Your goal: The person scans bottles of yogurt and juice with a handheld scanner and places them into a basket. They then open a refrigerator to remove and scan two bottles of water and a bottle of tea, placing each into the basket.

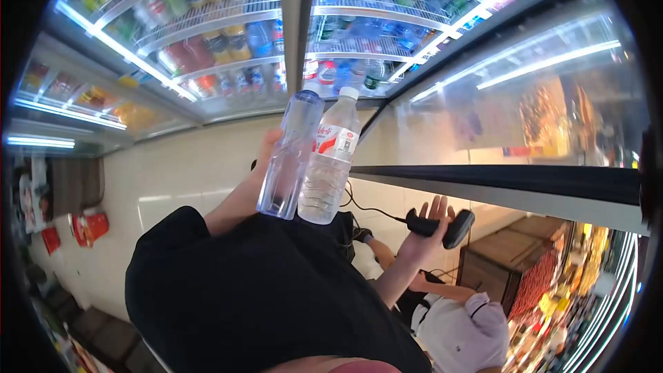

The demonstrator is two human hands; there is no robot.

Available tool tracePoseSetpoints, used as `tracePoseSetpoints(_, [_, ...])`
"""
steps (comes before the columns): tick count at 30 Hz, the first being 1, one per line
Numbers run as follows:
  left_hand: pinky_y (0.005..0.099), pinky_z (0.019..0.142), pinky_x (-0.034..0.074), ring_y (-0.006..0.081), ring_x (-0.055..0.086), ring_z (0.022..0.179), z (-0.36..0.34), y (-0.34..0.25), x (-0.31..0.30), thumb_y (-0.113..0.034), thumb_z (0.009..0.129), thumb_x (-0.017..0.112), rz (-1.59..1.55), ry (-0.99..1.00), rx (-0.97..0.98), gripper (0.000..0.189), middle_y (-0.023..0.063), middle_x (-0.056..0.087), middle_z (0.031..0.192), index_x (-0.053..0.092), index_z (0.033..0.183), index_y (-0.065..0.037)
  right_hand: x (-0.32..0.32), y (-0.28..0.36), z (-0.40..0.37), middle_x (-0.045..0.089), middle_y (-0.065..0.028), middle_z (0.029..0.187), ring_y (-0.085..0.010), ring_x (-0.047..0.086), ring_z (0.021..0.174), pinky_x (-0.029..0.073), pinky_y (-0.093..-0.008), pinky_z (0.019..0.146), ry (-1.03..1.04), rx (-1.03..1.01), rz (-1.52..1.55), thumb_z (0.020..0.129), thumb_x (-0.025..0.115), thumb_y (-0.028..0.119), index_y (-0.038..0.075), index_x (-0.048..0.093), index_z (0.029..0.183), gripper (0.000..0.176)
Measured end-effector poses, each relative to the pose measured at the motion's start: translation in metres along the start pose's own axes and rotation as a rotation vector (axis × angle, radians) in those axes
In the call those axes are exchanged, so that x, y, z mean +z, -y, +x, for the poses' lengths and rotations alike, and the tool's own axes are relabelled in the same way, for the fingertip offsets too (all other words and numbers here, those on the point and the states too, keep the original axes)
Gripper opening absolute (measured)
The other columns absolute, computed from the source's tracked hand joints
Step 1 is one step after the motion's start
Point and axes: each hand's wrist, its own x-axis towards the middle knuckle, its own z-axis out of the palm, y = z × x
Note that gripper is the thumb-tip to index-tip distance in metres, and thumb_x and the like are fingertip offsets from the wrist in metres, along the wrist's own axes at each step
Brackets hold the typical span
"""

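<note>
Left hand [266, 148] wrapped tight around two water bottles [312, 173], side by side in front of the fridge [228, 48]. Right hand [421, 231] curled on a black scanner [442, 226], fingertips lifted, below the fridge. Probably heavy, smooth, slippery, squashy: best gripped round the middle.

Lit glass-door drink coolers [207, 48], pale tiled floor [173, 173]

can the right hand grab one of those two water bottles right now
Probably not: the right hand already holds the scanner, and the left hand grips both water bottles together. Nothing stands between them, though.
</note>
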Motion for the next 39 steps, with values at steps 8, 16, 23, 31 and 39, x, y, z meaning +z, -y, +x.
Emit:
tracePoseSetpoints(8, [0.0461,0.110,0.045,0.0259,0.058,0.129,-0.137,-0.046,-0.020,-0.068,0.094,0.054,-0.001,-0.018,0.334,0.080,0.0105,0.058,0.140,0.049,0.147,-0.008,0.131,-0.060,-0.028,0.046,-0.0152,0.156,-0.0274,0.042,0.146,0.032,-0.0478,0.121,0.404,0.073,-0.149,0.111,0.048,0.026,0.007,0.038,0.154,0.048])
tracePoseSetpoints(16, [0.0486,0.109,0.046,0.0301,0.058,0.128,-0.227,-0.143,-0.012,-0.067,0.089,0.063,-0.022,-0.078,0.555,0.086,0.0156,0.057,0.144,0.048,0.149,-0.006,0.291,-0.162,0.020,0.061,-0.0085,0.137,-0.0223,0.057,0.127,0.047,-0.0454,0.103,0.360,0.026,-0.206,0.105,0.063,0.024,0.009,0.052,0.142,0.041])
tracePoseSetpoints(23, [0.0487,0.102,0.051,0.0307,0.062,0.122,-0.293,-0.210,-0.066,-0.060,0.083,0.072,-0.159,-0.087,0.747,0.084,0.0163,0.062,0.137,0.052,0.144,-0.005,0.417,-0.225,0.058,0.065,-0.0073,0.111,-0.0224,0.061,0.104,0.051,-0.0426,0.088,0.279,-0.061,-0.255,0.095,0.071,0.025,0.009,0.063,0.122,0.033])
tracePoseSetpoints(31, [0.0494,0.100,0.054,0.0327,0.064,0.119,-0.353,-0.262,-0.088,-0.055,0.081,0.076,-0.263,0.003,0.933,0.083,0.0171,0.064,0.133,0.054,0.142,-0.004,0.432,-0.260,0.064,0.066,-0.0091,0.105,-0.0230,0.063,0.099,0.052,-0.0372,0.081,0.120,-0.002,-0.274,0.090,0.069,0.013,0.006,0.063,0.117,0.028])
tracePoseSetpoints(39, [0.0495,0.103,0.053,0.0325,0.064,0.120,-0.381,-0.297,-0.095,-0.048,0.079,0.081,-0.283,0.008,1.086,0.085,0.0172,0.063,0.135,0.052,0.144,-0.004,0.482,-0.347,-0.203,0.062,-0.0049,0.102,-0.0149,0.056,0.082,0.048,-0.0314,0.073,0.827,0.739,-0.495,0.098,0.067,0.009,0.010,0.060,0.114,0.018])
